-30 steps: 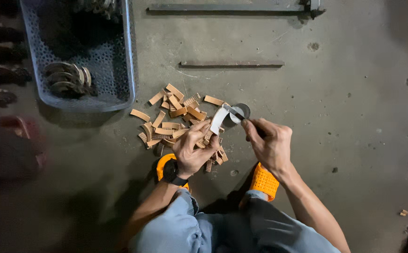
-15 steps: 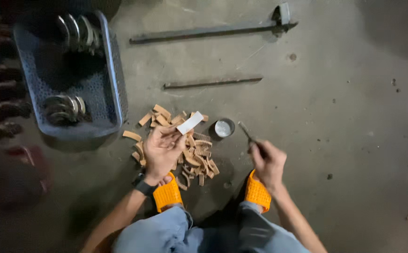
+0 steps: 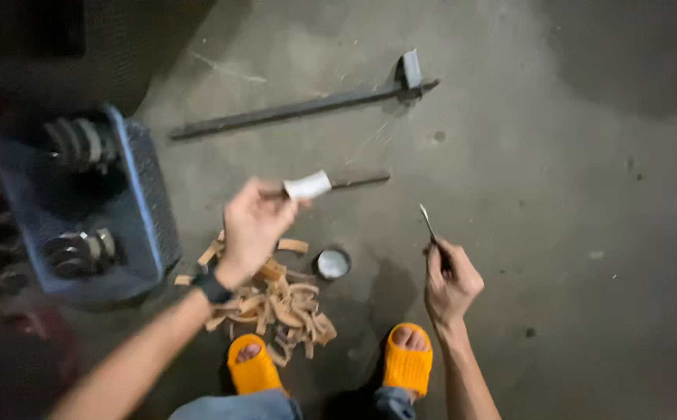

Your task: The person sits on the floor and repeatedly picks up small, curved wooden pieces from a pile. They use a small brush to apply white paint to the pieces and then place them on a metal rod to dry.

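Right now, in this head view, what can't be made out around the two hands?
- Left hand: the fingers hide one end of the pale curved piece, and motion blurs it.
- Right hand: its grip covers the lower part of the thin tool; the tip is too small to identify.
- Blue crate: its contents are dark and blurred, and its left side is lost in shadow.
- Small round tin: its contents are unclear.

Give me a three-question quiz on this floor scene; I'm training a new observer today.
1. True or false: the left hand holds a small curved white piece.
2. What does the right hand grip? A) thin metal tool B) hammer C) cup
3. Name the footwear colour on the person's slide sandals.

Key: 1 true; 2 A; 3 orange.
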